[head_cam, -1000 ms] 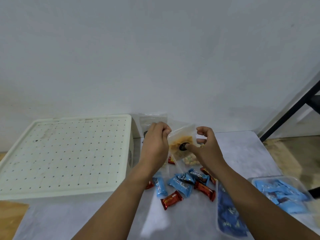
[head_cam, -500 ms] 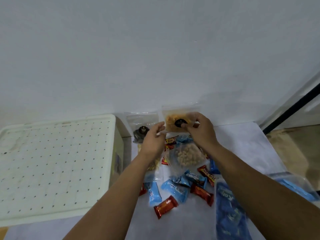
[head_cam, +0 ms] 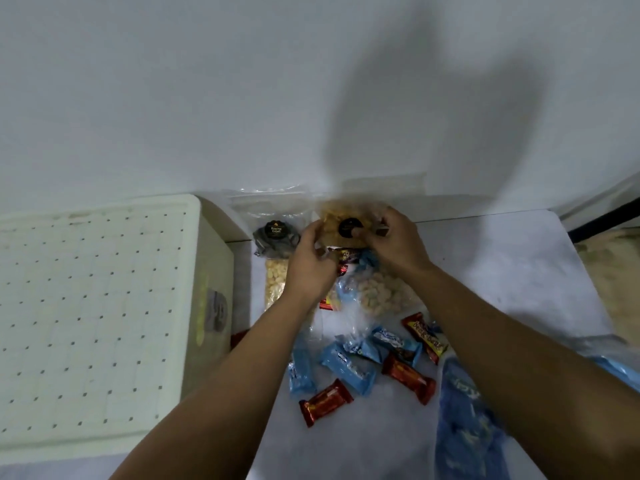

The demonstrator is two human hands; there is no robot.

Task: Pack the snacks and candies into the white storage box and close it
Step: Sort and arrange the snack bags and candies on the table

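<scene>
A white table (head_cam: 502, 271) stands against a pale wall (head_cam: 207, 81); a dark bar (head_cam: 606, 220) slants at the right edge, near tan flooring (head_cam: 620, 271).

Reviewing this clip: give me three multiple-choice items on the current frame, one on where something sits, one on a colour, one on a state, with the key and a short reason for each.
1. Where is the white storage box relative to the loose candies?
A. to their left
B. to their right
C. on top of them

2. What colour is the candy bar lying nearest the camera?
A. green
B. red
C. white

3. What state is the box's lid in?
A. off, lying on the table
B. propped half open
C. on, covering the box

Key:
1 A: the box fills the left side, with the candies spread to its right on the table.
2 B: its wrapper is red, among blue wrapped candies.
3 C: the dotted lid lies flat on the box, while the left hand and right hand hold an orange snack pouch.
</scene>
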